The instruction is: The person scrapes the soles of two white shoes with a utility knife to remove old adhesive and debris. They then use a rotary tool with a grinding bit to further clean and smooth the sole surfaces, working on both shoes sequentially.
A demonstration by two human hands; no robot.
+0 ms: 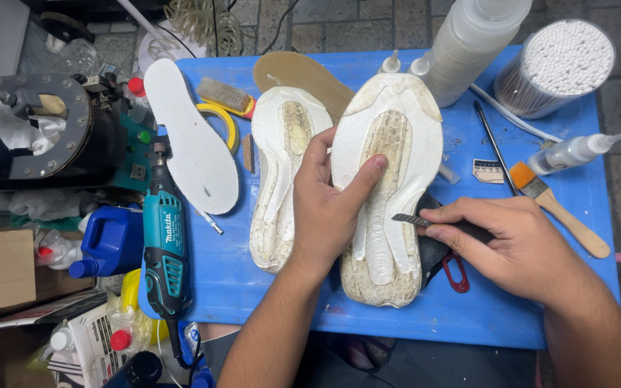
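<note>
Head view: left hand [328, 212] clamping upturned shoe sole [389, 187] steady, fingers wrapped round its edge. Right hand [515, 241] fingers pinched shut on blade [411, 220], tip at sole's side.

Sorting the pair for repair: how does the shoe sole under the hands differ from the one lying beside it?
The held sole is steadied by the left hand, with the right hand bringing a blade to its edge; the other sole lies untouched. The held one lies nearer the camera and looks larger. Both are off-white, worn, underside up.
</note>
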